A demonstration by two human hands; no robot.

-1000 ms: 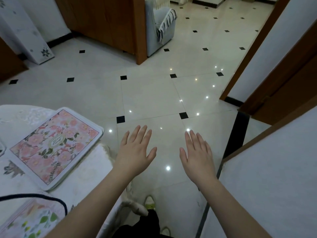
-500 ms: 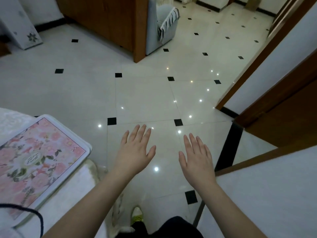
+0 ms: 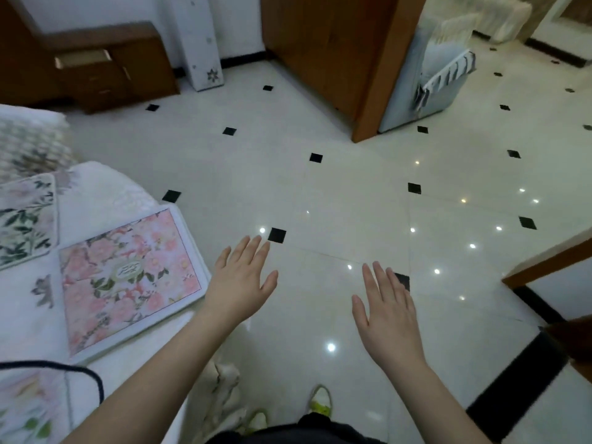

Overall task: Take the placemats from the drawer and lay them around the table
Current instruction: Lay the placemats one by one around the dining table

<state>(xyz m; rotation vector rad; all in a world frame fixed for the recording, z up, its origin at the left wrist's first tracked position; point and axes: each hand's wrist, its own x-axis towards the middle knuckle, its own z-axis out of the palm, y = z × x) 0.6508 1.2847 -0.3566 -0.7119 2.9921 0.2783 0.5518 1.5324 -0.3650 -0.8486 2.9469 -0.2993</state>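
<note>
Both hands are held out flat over the glossy floor (image 3: 352, 193), palms down and fingers spread, and neither one has hold of anything. The left hand (image 3: 242, 285) hovers just beside the right corner of the pink floral placemat (image 3: 128, 277), apart from it; the right hand (image 3: 389, 315) is further right, over bare tile. The pink floral placemat lies flat on the tabletop (image 3: 105, 193), which is covered in a white embossed cloth, and its right corner reaches the edge nearest the person. A 2nd placemat (image 3: 25, 219), pale with dark green leaves, lies further back on the left, near the pink one but not touching it. A 3rd placemat (image 3: 28, 408), blurred, shows at the bottom left corner, and a black cable (image 3: 80, 371) curves over the tabletop just beside it. At the far left wall stands a low wooden cabinet (image 3: 105, 65) with 1 drawer (image 3: 83, 59) pulled partly out; what it holds cannot be told. The floor is cream tile with small black diamond insets, and the person's shoes (image 3: 320, 400) show at the bottom.
</note>
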